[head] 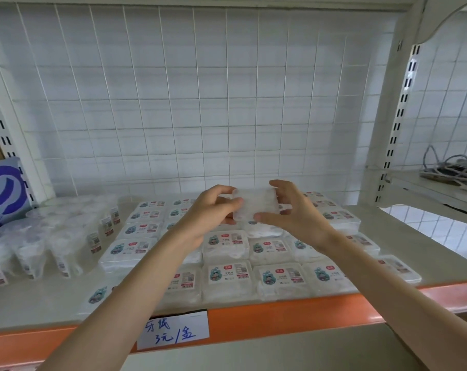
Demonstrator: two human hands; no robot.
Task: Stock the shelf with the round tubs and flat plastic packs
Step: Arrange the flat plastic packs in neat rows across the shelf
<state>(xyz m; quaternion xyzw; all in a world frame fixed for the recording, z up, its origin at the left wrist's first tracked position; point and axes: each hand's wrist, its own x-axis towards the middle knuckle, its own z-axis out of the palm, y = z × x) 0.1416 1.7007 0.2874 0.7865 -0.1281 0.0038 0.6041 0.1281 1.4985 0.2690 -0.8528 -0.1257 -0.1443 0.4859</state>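
Observation:
Both my hands hold one flat clear plastic pack (pixel 256 204) above the middle of the shelf. My left hand (pixel 213 210) grips its left end and my right hand (pixel 293 212) grips its right end. Below them, several flat packs (pixel 277 277) with cartoon labels lie in rows on the shelf (pixel 39 303). Several round clear tubs (pixel 63 236) stand grouped at the shelf's left. My forearms hide some of the packs in the front rows.
An orange front rail (pixel 280 314) carries a handwritten paper price tag (pixel 173 333). A blue and white box (pixel 4 191) stands at the far left. A wire grid back panel (pixel 200 103) backs the shelf. Cables (pixel 451 167) lie on the neighbouring shelf at right.

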